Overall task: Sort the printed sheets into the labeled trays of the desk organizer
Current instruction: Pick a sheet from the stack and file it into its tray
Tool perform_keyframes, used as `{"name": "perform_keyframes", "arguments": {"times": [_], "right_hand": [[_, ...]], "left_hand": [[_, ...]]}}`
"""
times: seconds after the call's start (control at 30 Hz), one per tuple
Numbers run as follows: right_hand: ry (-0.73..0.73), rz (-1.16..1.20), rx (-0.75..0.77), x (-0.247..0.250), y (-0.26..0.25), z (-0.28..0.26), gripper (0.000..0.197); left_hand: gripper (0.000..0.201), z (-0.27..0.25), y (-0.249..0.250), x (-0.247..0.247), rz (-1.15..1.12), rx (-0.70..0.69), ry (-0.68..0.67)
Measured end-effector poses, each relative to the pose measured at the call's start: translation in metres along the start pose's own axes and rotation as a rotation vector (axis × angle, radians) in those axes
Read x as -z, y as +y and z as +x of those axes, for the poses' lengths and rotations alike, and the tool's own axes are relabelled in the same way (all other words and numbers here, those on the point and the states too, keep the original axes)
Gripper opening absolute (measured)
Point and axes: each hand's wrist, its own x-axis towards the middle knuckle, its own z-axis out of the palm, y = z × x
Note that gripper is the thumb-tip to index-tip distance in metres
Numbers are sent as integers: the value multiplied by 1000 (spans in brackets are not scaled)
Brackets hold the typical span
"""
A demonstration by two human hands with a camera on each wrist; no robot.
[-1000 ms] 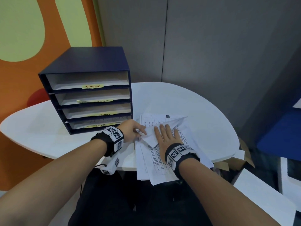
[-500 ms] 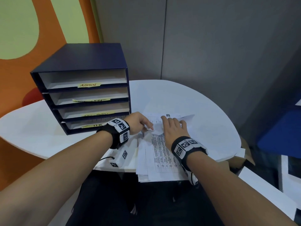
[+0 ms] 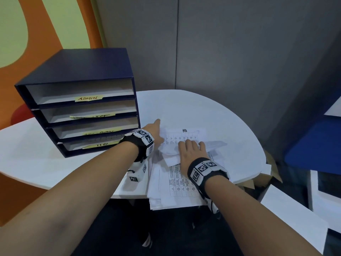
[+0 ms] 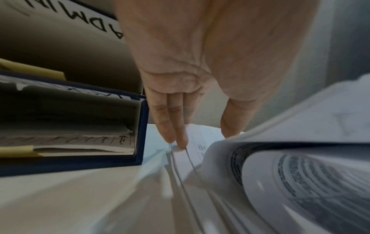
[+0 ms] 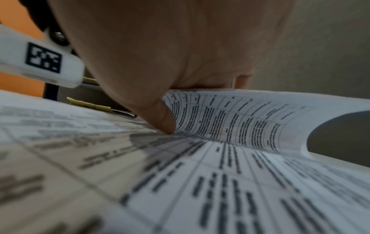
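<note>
A dark blue desk organizer [image 3: 83, 71] with four yellow-labelled trays, the top one marked ADMIN, stands on the left of the white table [image 3: 212, 115]. A stack of printed sheets [image 3: 177, 185] lies to its right and overhangs the near table edge. The top sheet [image 3: 171, 157] is folded back on itself. My right hand [image 3: 190, 148] lies flat on that fold, and its thumb [image 5: 164, 120] presses the sheet beneath. My left hand [image 3: 157, 130] reaches along the stack's left side, and its straight fingers [image 4: 176, 136] touch the far left corner of the sheets, beside the organizer [image 4: 140, 134].
Grey partition walls close off the back. A blue seat [image 3: 313, 145] stands to the right. Beside the table's right edge sits a cardboard box [image 3: 267, 174], and white boards [image 3: 295, 218] lie low at the right. A red object [image 3: 20, 113] shows behind the organizer.
My left hand has let go of the sheet edge and stretched farther away to the stack's far left corner. My right hand has slid farther up the stack, pushing the fold along.
</note>
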Motion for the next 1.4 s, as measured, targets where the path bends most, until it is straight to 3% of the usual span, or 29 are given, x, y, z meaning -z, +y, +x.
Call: {"name": "perform_keyframes", "arguments": {"times": [0.23,0.57,0.67,0.77,0.93,1.17,1.4], "right_hand": [[3,-10,10,-9,0,-4,52],[-19,-24,4,-8,-1,-7,60],[-47,-8,-10,-10,-1,-9,63],[-106,-3,-28,-11,-3,-10,70],[-178,-51,-54,-8,-7,-12,75],[-265,-167,-12,-4,-12,-10,91],[-242,-213,50,3,-10,-11,86]], "left_hand": [[45,5,-3,4,69,-40,194],[19,-16,-2,4,18,-111,212],[6,-27,-10,-5,-53,-184,124],[24,-40,-21,-13,-90,-242,-6],[12,-46,-23,-10,-104,-236,-5],[15,-47,-7,11,-120,-212,189],[8,-43,7,31,-196,-133,387]]}}
